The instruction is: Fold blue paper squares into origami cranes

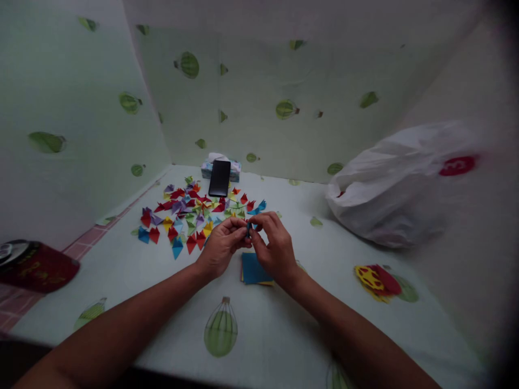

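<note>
Between my two hands is a small piece of folded blue paper (248,229), mostly covered by fingertips. My left hand (223,242) pinches it from the left, and my right hand (276,243) grips it from the right with thumb and forefinger. Just below them lies a stack of square paper sheets (254,269), blue on top with a yellowish edge showing beneath. Beyond and left of my hands spreads a pile of folded paper pieces (188,208) in red, blue, purple, yellow and green, resembling origami cranes.
A black phone (219,178) leans on a tissue box (206,171) at the back. On the left a red drink can (38,267) stands at the edge. To the right are a white plastic bag (389,183) and yellow and red cut-out shapes (375,281).
</note>
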Available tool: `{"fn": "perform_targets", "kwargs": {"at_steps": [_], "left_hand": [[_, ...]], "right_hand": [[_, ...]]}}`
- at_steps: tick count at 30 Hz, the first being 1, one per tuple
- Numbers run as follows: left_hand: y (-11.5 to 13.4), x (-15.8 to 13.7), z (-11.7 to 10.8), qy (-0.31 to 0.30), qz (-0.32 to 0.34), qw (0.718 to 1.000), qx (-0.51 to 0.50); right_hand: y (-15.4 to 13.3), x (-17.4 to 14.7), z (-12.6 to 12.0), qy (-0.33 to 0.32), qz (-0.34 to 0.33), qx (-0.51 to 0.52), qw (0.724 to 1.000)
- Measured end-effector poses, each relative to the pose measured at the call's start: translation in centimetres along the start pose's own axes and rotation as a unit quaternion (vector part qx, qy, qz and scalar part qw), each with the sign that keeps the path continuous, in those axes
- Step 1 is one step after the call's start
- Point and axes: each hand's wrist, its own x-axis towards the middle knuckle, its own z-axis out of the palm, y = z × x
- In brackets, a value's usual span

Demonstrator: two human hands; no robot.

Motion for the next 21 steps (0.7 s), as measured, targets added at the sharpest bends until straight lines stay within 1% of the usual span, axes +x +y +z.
{"fn": "perform_targets", "kwargs": {"at_steps": [10,21], "left_hand": [[-0.32,0.05,-0.36,-0.014,0.006,1.0,0.004],[-0.53,0.2,-0.38,0.009,-0.025,0.999,-0.024]], "right_hand": [[0.1,0.11,-0.08,-0.006,0.004,0.01,1.0],[0.6,-0.24,0.4,-0.008,0.028,0.015,0.999]]}}
